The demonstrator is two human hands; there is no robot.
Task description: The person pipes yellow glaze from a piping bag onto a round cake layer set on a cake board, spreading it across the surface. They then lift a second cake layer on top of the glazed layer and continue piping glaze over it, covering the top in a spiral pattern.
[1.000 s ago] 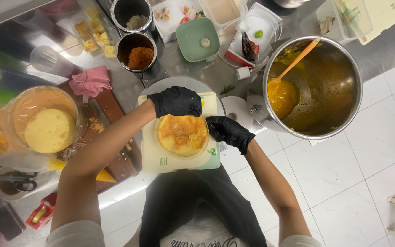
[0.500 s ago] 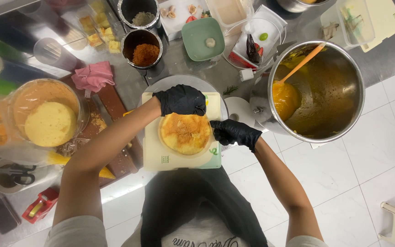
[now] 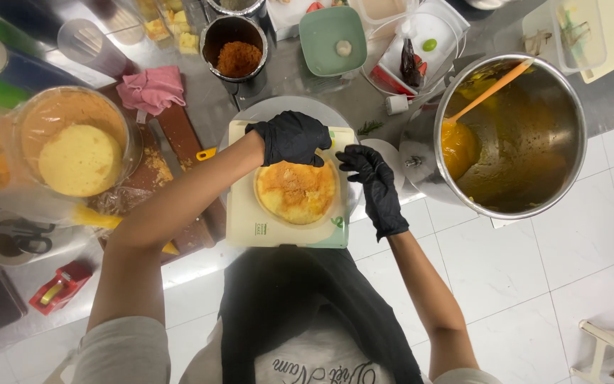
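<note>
Overhead view of a person in black gloves at a steel counter (image 3: 286, 78). A round yellow cake layer (image 3: 297, 190), its top dusted with orange crumbs, sits on a pale square board (image 3: 246, 213) that rests on a grey round turntable (image 3: 278, 108) directly in front of the person's body. The left hand (image 3: 291, 136) lies at the far rim of the cake layer, fingers (image 3: 307, 158) curled downward onto its edge, closed loosely rather than clamped; whether they pinch anything cannot be told. The right hand (image 3: 372, 186) stands just beside the cake's right rim, fingers (image 3: 352, 158) spread and bent, open, holding nothing.

To the right, partly over the counter's edge, stands a large steel pot (image 3: 534, 192) of orange-yellow cream with an orange spatula (image 3: 488, 92) leaning inside. Beyond the board are a small steel cup of orange-brown crumbs (image 3: 238, 58), a pink cloth (image 3: 152, 87) and a green square lid (image 3: 334, 39). To the left, a clear round container (image 3: 30, 117) holds a second pale cake layer (image 3: 79, 160), well apart from the board. A red tape dispenser (image 3: 60, 286) lies near the counter's near edge. White floor tiles (image 3: 534, 284) show below right.
</note>
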